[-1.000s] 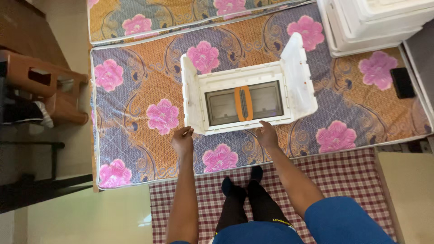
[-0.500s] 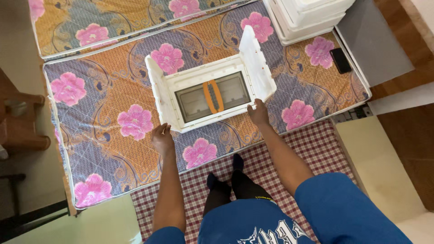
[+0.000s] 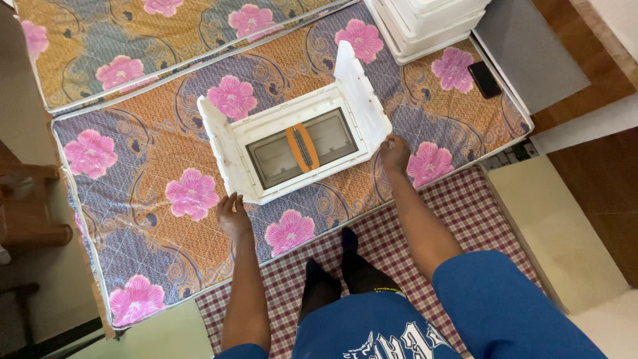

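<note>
A white plastic drawer unit [image 3: 300, 143] lies on its back on a flowered mattress [image 3: 153, 173], its clear front panel with an orange handle [image 3: 300, 147] facing up and two white side panels standing upright. My left hand [image 3: 233, 215] rests flat on the mattress just below the unit's left corner, fingers apart, holding nothing. Beside the unit's lower right corner, my right hand [image 3: 395, 152] has its fingers curled on the mattress. Whether they touch the unit is unclear.
A stack of white plastic trays [image 3: 428, 23] stands at the mattress's far right end, with a black phone [image 3: 484, 79] beside it. A second flowered mattress [image 3: 133, 46] lies beyond. I kneel on a red checked cloth [image 3: 425, 266]. Wooden furniture [image 3: 26, 206] is at left.
The view has shifted, so the unit and mattress sit differently in frame. Both hands have drawn back from the unit's front edge and now sit on the mattress beside its corners.
</note>
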